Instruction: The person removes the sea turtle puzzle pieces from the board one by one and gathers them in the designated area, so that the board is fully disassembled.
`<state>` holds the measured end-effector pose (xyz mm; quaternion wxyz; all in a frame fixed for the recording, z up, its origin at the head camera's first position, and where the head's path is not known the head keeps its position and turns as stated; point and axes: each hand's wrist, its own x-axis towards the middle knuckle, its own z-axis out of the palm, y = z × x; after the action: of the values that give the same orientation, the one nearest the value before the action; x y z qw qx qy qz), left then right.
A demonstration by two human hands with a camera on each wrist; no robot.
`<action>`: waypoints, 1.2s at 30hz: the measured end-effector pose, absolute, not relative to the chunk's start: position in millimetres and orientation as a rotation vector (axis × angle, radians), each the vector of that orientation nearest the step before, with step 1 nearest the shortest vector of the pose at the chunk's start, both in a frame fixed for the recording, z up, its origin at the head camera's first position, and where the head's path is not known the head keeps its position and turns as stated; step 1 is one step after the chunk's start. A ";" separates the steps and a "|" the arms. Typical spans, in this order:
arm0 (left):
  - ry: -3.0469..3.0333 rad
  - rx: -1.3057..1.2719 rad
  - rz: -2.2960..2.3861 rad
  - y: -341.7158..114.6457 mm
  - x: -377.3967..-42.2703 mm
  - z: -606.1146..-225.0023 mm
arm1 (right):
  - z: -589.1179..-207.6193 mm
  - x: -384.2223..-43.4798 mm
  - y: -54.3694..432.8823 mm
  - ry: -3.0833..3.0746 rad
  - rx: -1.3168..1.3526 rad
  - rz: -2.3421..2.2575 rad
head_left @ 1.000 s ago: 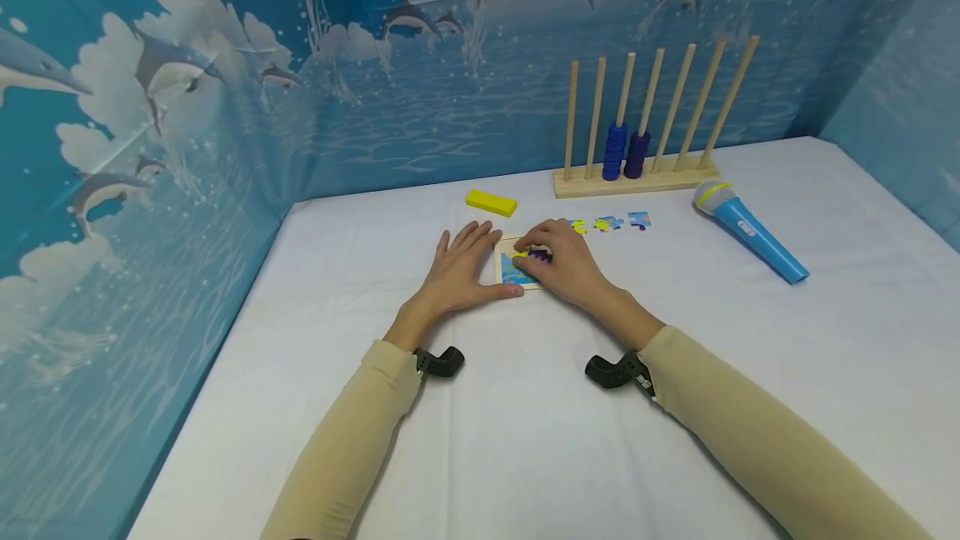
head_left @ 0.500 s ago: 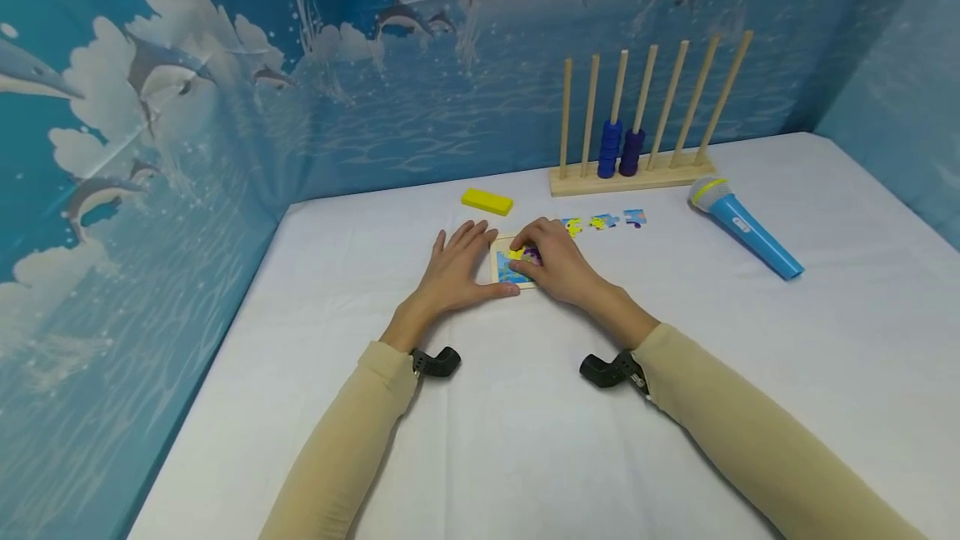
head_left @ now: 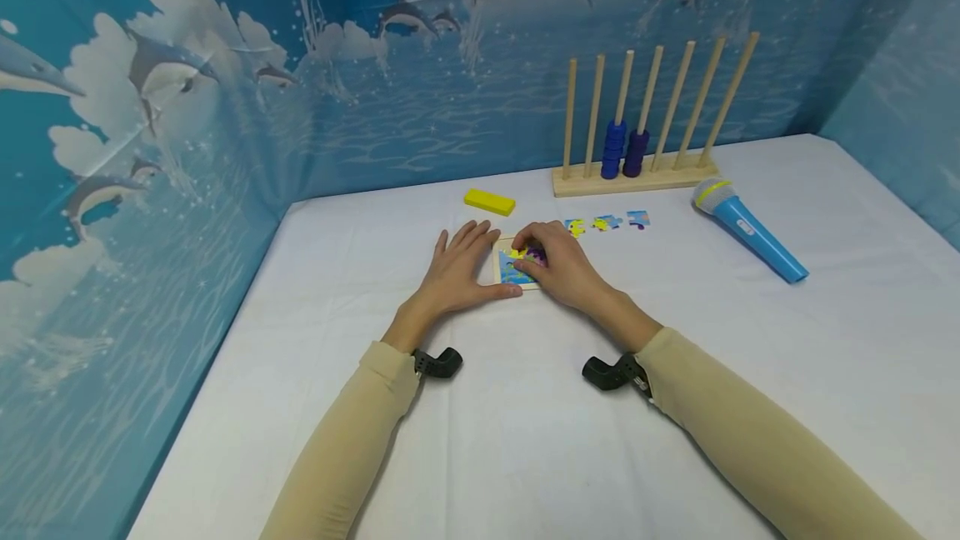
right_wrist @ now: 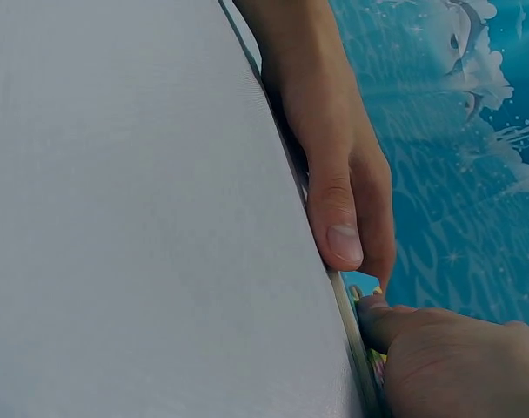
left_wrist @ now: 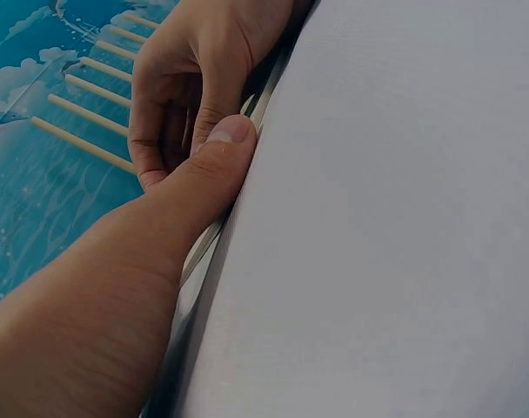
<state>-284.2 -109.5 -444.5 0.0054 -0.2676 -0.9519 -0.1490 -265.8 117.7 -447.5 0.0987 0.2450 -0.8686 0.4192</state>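
A small jigsaw puzzle (head_left: 512,275) in a light wooden frame lies on the table between my hands, partly covered by them. My left hand (head_left: 453,273) rests beside it with fingers stretched along its left side and thumb along the near edge. My right hand (head_left: 561,263) reaches over from the right, its fingers curled and its thumb and forefinger pinching a puzzle piece with yellow and purple print (head_left: 536,256) over the frame; the fingers hide part of it. In the left wrist view, the thumb (left_wrist: 225,144) of my left hand overlaps the right hand's fingertips.
Three loose puzzle pieces (head_left: 606,223) lie in a row behind my right hand. A yellow block (head_left: 490,202) is farther back. At the rear right stands a wooden peg rack (head_left: 637,182) with blue and purple beads; a blue toy microphone (head_left: 757,236) lies in front of it.
Both hands stay almost where they were. Beneath my right fingers, the dark purple patch now shows more of its printed face. The whole head view shifts slightly.
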 end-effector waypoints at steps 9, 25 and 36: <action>-2.967 -0.838 -0.478 -108.5 -283.4 -445.1 | -449.3 -265.4 118.0 -2.503 0.719 1.283; -2.994 -0.822 -0.503 -107.0 -278.2 -450.1 | -450.7 -261.9 119.5 -2.552 0.685 1.312; -2.976 -0.834 -0.507 -105.1 -280.6 -447.3 | -447.7 -262.7 120.9 -2.540 0.665 1.308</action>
<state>-280.6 -105.1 -447.3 0.0045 -0.2663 -0.9502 -0.1619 -262.7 120.9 -447.7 0.1039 0.2256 -0.8611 0.4437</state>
